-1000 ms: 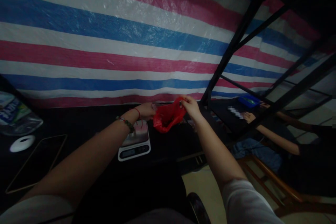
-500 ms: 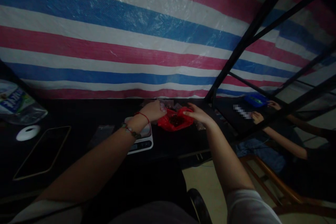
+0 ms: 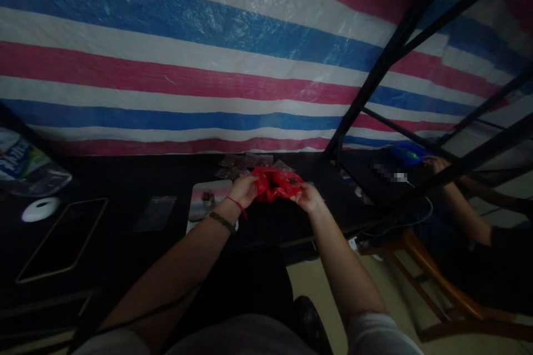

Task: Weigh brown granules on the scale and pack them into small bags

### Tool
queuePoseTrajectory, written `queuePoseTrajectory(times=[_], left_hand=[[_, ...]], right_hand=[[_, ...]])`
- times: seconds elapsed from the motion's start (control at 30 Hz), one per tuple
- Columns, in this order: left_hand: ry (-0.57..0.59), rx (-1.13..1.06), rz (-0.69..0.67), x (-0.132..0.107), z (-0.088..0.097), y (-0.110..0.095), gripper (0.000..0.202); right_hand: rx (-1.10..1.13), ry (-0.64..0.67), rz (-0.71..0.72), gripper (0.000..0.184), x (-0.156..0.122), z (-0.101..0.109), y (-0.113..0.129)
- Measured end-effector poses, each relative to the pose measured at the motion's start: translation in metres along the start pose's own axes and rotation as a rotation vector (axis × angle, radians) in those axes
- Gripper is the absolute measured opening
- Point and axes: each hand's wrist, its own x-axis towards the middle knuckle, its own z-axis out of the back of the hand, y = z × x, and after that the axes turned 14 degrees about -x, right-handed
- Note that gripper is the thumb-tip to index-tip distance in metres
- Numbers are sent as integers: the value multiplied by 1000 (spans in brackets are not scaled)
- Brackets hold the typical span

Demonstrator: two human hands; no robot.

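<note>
A red plastic bag (image 3: 272,191) is stretched between my two hands at the dark table, its mouth facing up with a dark inside. My left hand (image 3: 245,191) is closed on the bag's left rim. On its right rim, my right hand (image 3: 308,197) grips the plastic. Left of the bag lies a kitchen scale (image 3: 199,194), partly hidden by my left forearm, with a small clump of brown material (image 3: 207,197) on it. Several small clear packets with dark contents (image 3: 244,162) lie behind the bag. A flat clear zip bag (image 3: 155,213) rests left of the scale.
A phone (image 3: 64,239), a white round object (image 3: 40,209) and a large clear plastic bottle (image 3: 31,166) stand at the left. Black metal frame bars (image 3: 366,100) rise at the right. Beyond them another person's hand (image 3: 437,165) is at a blue tray (image 3: 410,152), near a wooden chair (image 3: 437,272).
My left hand has moved from above the scale to the bag's left rim, uncovering the scale's plate. My right hand has dropped slightly. The bag's opening has narrowed.
</note>
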Motion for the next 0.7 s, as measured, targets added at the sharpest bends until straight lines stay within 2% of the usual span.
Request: queuePoseTrajectory(times=[0.1, 0.17, 0.3, 0.37, 0.47, 0.57, 0.63, 0.7], left_hand=[[-117, -440, 58, -3, 3, 0, 9], [-188, -669, 97, -3, 5, -1, 11], [-181, -800, 137, -3, 5, -1, 16], [-164, -888, 175, -2, 3, -1, 18], [-186, -949, 199, -4, 3, 0, 19], [-234, -959, 178, -7, 6, 3, 16], [-259, -977, 149, -9, 7, 5, 15], [-273, -1000, 123, -11, 8, 7, 19]], right_hand=[[71, 38, -13, 22, -2, 6, -9], [48, 129, -12, 26, -7, 11, -16], [-191, 401, -48, 42, -19, 17, -26], [-211, 442, -71, 42, -22, 16, -29], [22, 379, -81, 40, -19, 12, -31], [256, 266, -22, 35, -11, 7, -34], [268, 159, 61, 27, -4, 4, -35], [132, 48, 147, 22, 3, 2, -35]])
